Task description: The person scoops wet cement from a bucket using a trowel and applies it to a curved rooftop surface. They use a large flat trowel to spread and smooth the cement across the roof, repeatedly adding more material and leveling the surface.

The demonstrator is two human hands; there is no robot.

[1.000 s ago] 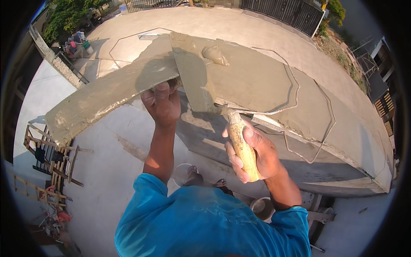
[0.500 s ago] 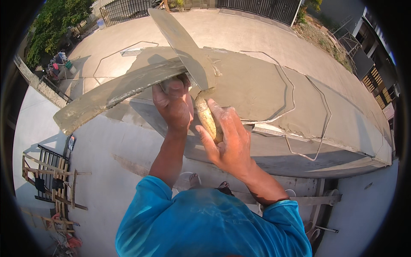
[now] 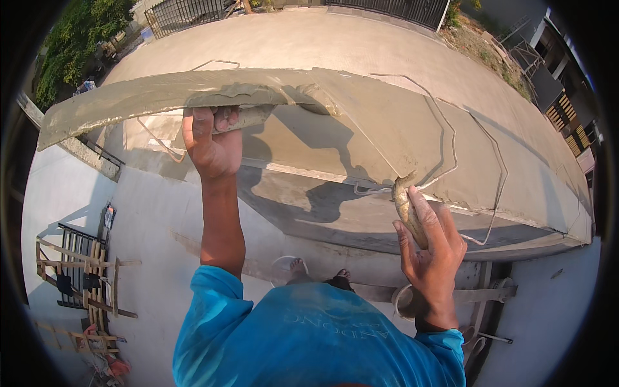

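Blue tee (image 3: 303,342), short sleeves (image 3: 216,293), faint pale print (image 3: 342,320) on chest, upside-down in view. Dk trousers (image 3: 338,282), mostly hidden. Feet (image 3: 297,265) tiny; poss. open sandals, can't tell.

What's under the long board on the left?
Visible under the long board: the left hand and a grey rounded piece beside it, possibly a handle. The board covers most of its own underside, so the exact grip is hidden.

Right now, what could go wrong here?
Mortar heaped along the near edge of the long board, held from below by the left hand, might slide off. The trowel in the right hand could catch on the bent metal rod, which looks close by.
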